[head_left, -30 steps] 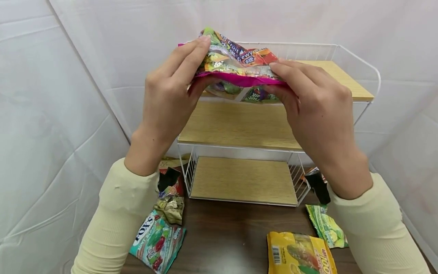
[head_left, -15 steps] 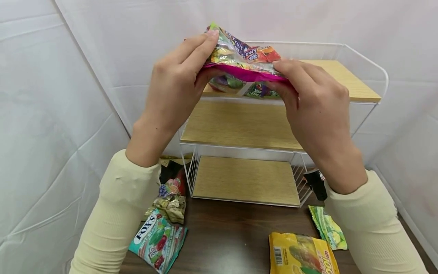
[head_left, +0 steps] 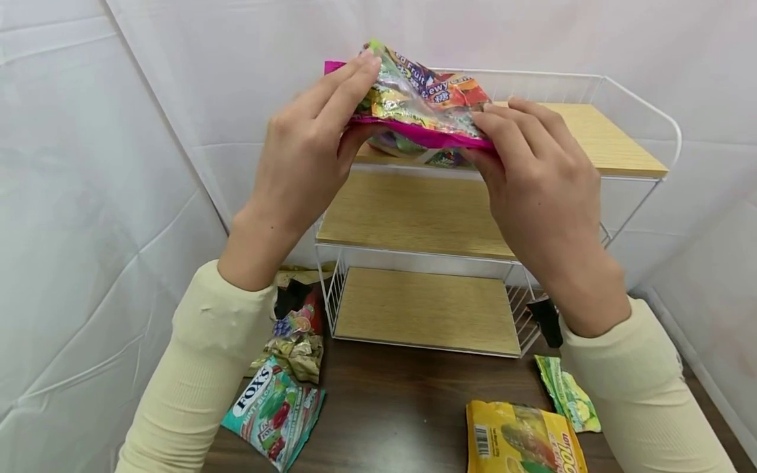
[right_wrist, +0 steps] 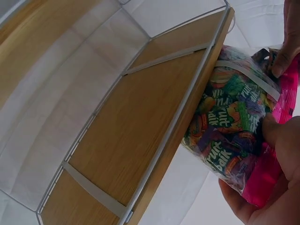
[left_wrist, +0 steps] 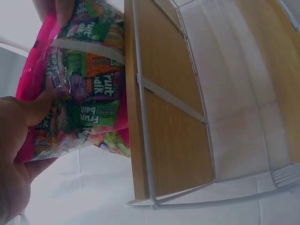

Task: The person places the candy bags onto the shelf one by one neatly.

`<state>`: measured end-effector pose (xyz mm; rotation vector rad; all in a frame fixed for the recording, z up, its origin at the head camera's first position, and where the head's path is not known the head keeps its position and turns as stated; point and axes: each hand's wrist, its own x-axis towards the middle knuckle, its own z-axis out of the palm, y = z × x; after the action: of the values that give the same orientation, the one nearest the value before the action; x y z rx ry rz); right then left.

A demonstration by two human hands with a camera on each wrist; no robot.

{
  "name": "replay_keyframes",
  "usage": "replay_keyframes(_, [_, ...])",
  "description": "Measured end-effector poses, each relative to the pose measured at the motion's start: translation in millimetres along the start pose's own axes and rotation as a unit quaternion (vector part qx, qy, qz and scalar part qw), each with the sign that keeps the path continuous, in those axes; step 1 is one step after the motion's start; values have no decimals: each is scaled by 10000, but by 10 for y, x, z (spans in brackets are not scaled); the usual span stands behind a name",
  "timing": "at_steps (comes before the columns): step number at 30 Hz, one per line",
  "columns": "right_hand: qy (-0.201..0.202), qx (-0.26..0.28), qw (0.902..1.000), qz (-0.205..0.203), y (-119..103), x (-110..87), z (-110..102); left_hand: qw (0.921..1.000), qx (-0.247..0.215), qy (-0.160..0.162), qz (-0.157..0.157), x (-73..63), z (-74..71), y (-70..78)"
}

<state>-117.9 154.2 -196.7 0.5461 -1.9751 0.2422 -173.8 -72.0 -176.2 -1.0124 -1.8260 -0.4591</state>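
Both hands hold a clear bag of wrapped fruit chewy candy [head_left: 408, 105] with bright pink edges, high at the front of the top shelf [head_left: 615, 135]. My left hand [head_left: 310, 141] grips its left side, fingers on top and thumb underneath. On the other side my right hand [head_left: 544, 157] pinches the near pink edge the same way. From below, in the left wrist view, the candy bag [left_wrist: 89, 89] reaches the shelf's front edge, a white strip across its underside. The right wrist view also has the candy bag [right_wrist: 229, 117] against that wooden edge [right_wrist: 187, 131].
A white wire rack carries a wooden middle shelf [head_left: 414, 213] and bottom shelf [head_left: 426, 309]. On the dark table [head_left: 390, 407] lie a teal Fox's candy bag [head_left: 278, 414], a gold candy bag [head_left: 301, 355], a yellow candy bag [head_left: 526, 437] and a green-yellow bag [head_left: 568, 394].
The bag and both hands have risen slightly, and less of the bag's underside shows below the pink edge. My right fingers are a little more spread. The head view has shifted slightly.
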Motion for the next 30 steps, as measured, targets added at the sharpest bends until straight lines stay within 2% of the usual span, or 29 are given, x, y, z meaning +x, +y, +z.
replay_keyframes(3, [6, -108, 9998, -158, 14, -14, 0, 9986, 115, 378, 362, -36, 40, 24])
replay_keyframes(6, [-81, -189, 9995, -244, 17, -16, 5, 9930, 349, 917, 657, -66, 95, 64])
replay_keyframes(9, [-234, -199, 9993, -215, 12, -13, 19, 9858, 541, 1353, 838, -85, 140, 88])
replay_keyframes(11, [-306, -143, 9994, -116, 5, -13, 34, 9836, 569, 1481, 853, -96, 158, 90])
replay_keyframes(16, [-408, -36, 9990, 169, -5, -24, 61, 9859, 455, 1429, 737, -122, 188, 62])
replay_keyframes(24, [-492, -68, 9985, 232, -11, -29, 129, 9884, 263, 1352, 639, -160, 234, -5])
replay_keyframes(30, [-722, 79, 9971, 247, 19, -42, 152, 9928, 338, 1061, 430, -204, 257, -19])
